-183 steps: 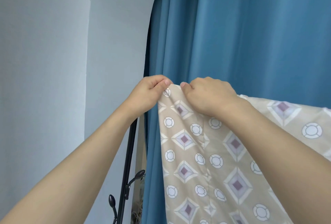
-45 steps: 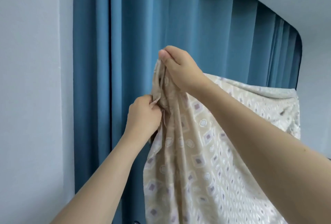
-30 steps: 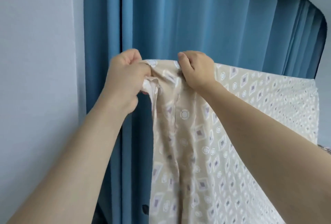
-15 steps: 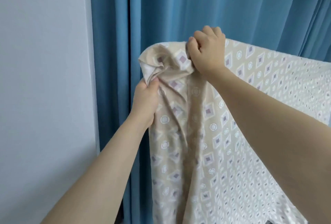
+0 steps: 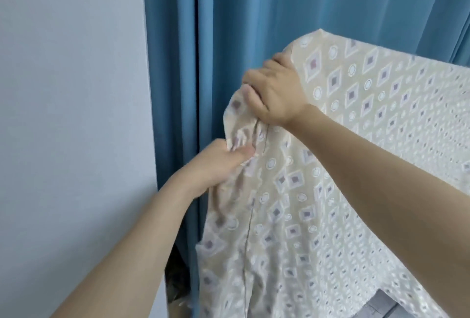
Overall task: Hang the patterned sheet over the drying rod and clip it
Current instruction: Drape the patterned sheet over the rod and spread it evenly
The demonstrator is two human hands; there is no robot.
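Note:
The beige patterned sheet (image 5: pixel 343 165), printed with purple diamonds and white rings, hangs down in front of me, its top edge draped along a line that rises to the right. The drying rod itself is hidden under the cloth. My right hand (image 5: pixel 277 92) grips a bunched part of the sheet's left edge near the top. Lower down, my left hand (image 5: pixel 218 162) pinches the same edge in a crumpled fold. No clip is in view.
A blue curtain (image 5: pixel 254 12) hangs right behind the sheet and fills the background. A pale wall (image 5: pixel 71 114) stands to the left. Something grey (image 5: pixel 455 305) shows under the sheet's lower right edge.
Both hands have moved down along the sheet's left edge, the left hand lower than the right. The crumpled corner now hangs between them, and my view has tipped downward.

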